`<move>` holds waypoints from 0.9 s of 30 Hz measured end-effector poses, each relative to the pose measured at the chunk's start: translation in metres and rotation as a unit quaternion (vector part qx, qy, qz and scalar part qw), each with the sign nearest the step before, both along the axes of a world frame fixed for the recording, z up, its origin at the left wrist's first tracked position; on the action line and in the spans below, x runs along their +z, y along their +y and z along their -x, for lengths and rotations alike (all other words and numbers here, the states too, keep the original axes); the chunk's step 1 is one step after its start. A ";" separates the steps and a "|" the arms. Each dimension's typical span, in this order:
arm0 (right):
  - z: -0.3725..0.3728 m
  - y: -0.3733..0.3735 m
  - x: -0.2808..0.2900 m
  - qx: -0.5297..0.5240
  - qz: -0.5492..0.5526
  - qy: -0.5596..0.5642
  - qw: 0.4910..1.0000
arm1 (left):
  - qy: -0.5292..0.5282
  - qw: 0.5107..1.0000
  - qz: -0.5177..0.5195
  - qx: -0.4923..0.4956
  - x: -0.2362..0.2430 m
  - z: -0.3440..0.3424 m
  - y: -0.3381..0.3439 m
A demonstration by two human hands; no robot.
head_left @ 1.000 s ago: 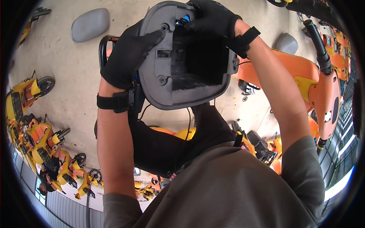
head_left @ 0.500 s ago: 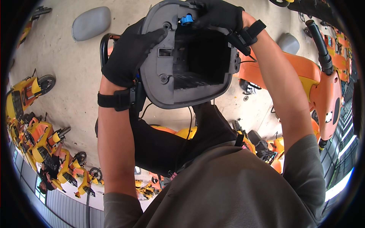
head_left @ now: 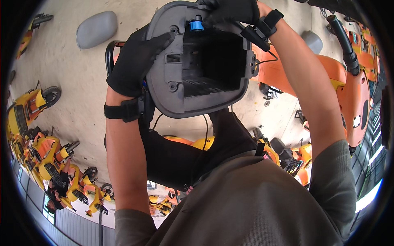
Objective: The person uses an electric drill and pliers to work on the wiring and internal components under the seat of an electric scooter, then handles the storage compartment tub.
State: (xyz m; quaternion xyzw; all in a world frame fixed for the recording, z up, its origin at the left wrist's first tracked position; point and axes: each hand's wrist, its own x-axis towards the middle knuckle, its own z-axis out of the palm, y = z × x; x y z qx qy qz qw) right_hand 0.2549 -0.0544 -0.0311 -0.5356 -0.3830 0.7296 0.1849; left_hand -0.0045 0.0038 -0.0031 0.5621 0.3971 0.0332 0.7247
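The grey tub's [head_left: 169,100] mouth gapes wide, leaving a hand room to dip in low down. Up top I see a blue knob [head_left: 196,26] jutting into it, with the right hand [head_left: 236,11] crowding close beside. The left hand [head_left: 134,61] blocks the left rim. Rightward an orange scooter [head_left: 303,73] bars the way; leftward, past a black rail [head_left: 110,57], lies open floor [head_left: 88,78].

The tub [head_left: 170,100] has the left hand [head_left: 135,61] on its left side and the right hand [head_left: 236,11] at its far edge. A knob [head_left: 196,26] sits at the tub's far end. Far left, a seat [head_left: 97,30] lies on the floor [head_left: 84,98]. A scooter [head_left: 301,70] is on the right; more scooters [head_left: 50,164] crowd the near left.
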 end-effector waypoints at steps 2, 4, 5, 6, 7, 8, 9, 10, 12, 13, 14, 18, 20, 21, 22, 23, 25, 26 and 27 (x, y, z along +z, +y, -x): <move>0.000 0.002 -0.001 -0.016 -0.005 0.032 0.999 | -0.036 0.999 -0.004 -0.003 0.000 0.000 0.000; -0.003 0.003 -0.005 -0.018 -0.018 0.012 1.000 | 0.038 0.999 0.010 0.019 0.012 -0.005 -0.002; -0.005 0.004 -0.007 -0.017 -0.032 -0.009 0.999 | 0.039 0.999 0.011 0.016 0.015 -0.007 -0.002; -0.003 0.005 -0.003 -0.021 -0.031 -0.008 0.999 | 0.051 0.998 0.019 0.026 0.018 -0.009 -0.003; -0.003 0.008 0.002 -0.010 -0.018 -0.039 0.999 | 0.063 0.997 0.028 0.035 0.021 -0.009 -0.003; -0.003 0.011 0.006 0.001 -0.004 -0.070 0.998 | 0.064 0.997 0.028 0.032 0.023 -0.009 -0.003; -0.004 0.016 0.009 0.061 -0.019 -0.150 0.987 | 0.077 0.996 0.017 0.032 0.024 -0.010 -0.003; -0.007 0.017 0.005 0.056 -0.017 -0.151 0.987 | 0.089 0.996 0.005 0.032 0.025 -0.012 -0.003; -0.010 0.020 0.003 0.108 -0.127 -0.189 0.968 | 0.091 0.995 0.004 0.028 0.026 -0.013 -0.004; -0.012 0.022 0.007 0.135 -0.111 -0.216 0.960 | 0.094 0.995 0.002 0.030 0.027 -0.014 -0.003; -0.013 0.021 0.010 0.130 -0.110 -0.218 0.961 | 0.093 0.995 0.002 0.025 0.027 -0.015 -0.003; -0.010 0.021 0.014 0.103 -0.097 -0.234 0.962 | 0.098 0.995 -0.033 -0.009 0.014 -0.008 -0.001; -0.007 0.021 0.013 0.098 -0.083 -0.223 0.966 | 0.074 0.996 -0.037 -0.022 0.001 0.002 0.001; -0.006 0.023 0.010 0.090 -0.109 -0.237 0.961 | 0.052 0.996 -0.058 -0.049 -0.002 0.004 0.003; -0.006 0.025 0.007 0.081 -0.136 -0.251 0.955 | 0.040 0.995 -0.068 -0.063 -0.005 0.006 0.004; -0.007 0.028 0.006 0.099 -0.148 -0.254 0.951 | 0.029 0.993 -0.079 -0.077 -0.006 0.007 0.005; -0.007 0.029 0.008 0.105 -0.135 -0.258 0.951 | 0.022 0.992 -0.091 -0.084 -0.006 0.006 0.004; -0.007 0.029 0.009 0.112 -0.120 -0.261 0.951 | 0.019 0.992 -0.095 -0.086 -0.006 0.006 0.004; -0.007 0.028 0.018 0.124 -0.117 -0.248 0.953 | 0.010 0.993 -0.085 -0.083 -0.008 0.007 0.004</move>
